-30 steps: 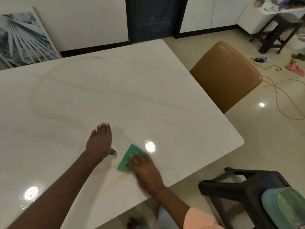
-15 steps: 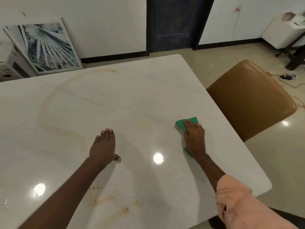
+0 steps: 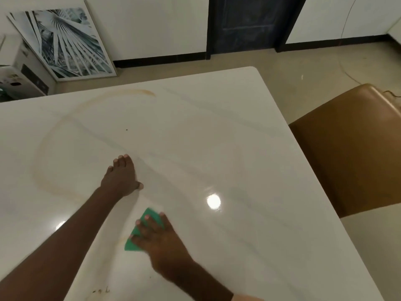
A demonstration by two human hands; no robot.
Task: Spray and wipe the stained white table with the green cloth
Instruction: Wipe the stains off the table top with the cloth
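Pressing down with flat, spread fingers, the right hand (image 3: 159, 237) pins the green cloth (image 3: 138, 233) against the white table (image 3: 227, 148); nothing is curled around the cloth, it is simply held under the palm and fingers. The cloth lies near the table's near edge, a little left of centre in the view, with one corner poking out ahead of the fingertips and another out to the left of the hand (the rest is hidden beneath the palm). The left hand (image 3: 121, 179) rests flat on the tabletop further in, fingers straight and together, thumb out to the side, holding nothing. It sits apart from the cloth, just up and left of it.

A faint brown ring-shaped stain (image 3: 128, 93) curves across the far left part of the table, and small dark specks (image 3: 101, 291) sit by the near edge. A tan chair (image 3: 347, 153) stands at the table's right side. A framed palm-leaf picture (image 3: 63, 42) leans against the far wall beside a dark door (image 3: 249, 22).
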